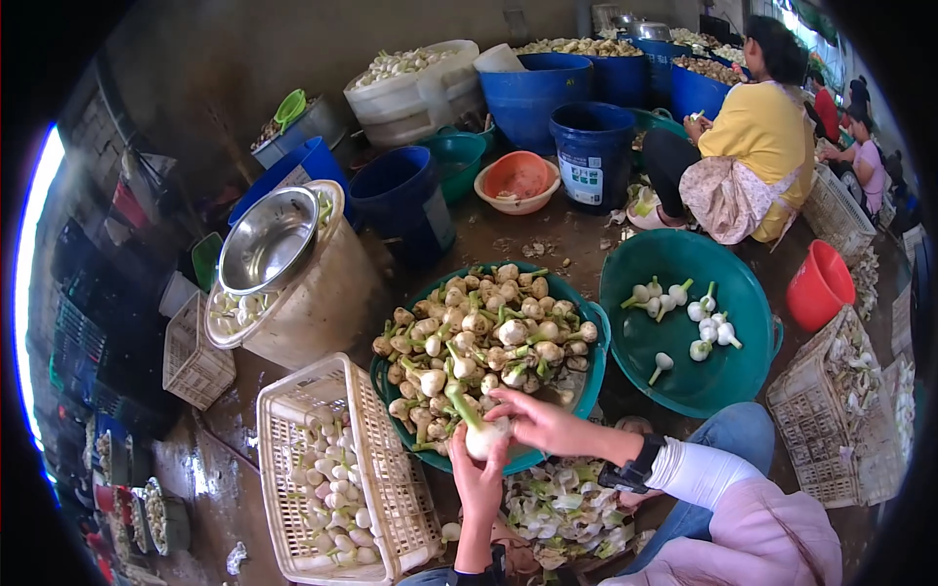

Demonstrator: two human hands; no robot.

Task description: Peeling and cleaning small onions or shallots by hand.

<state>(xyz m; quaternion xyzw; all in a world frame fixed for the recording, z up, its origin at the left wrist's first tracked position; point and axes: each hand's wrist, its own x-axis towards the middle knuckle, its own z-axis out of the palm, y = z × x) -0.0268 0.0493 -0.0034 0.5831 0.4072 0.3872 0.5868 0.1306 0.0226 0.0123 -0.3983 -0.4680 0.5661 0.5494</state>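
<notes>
My left hand [478, 476] grips a white garlic bulb [487, 441] from below, with its thick green stem tilted up and to the left. The thumb side of my right hand [538, 423] is against the same bulb, its fingers stretched over the top. Both hands are above the near rim of a teal basin [595, 366] heaped with soil-stained garlic bulbs [469, 319]. Loose peelings and leaf scraps [571, 513] lie in a pile below my right forearm. To the right, another green basin [659, 377] contains several clean white bulbs [707, 329].
A plastic crate [315, 381] of peeled garlic stands at left, near a cream barrel [315, 315] topped by a steel bowl [270, 240]. Blue buckets [403, 209] stand beyond. A co-worker in yellow [762, 139] sits at back right, above a red bucket [821, 286] and a scrap-filled crate [821, 410].
</notes>
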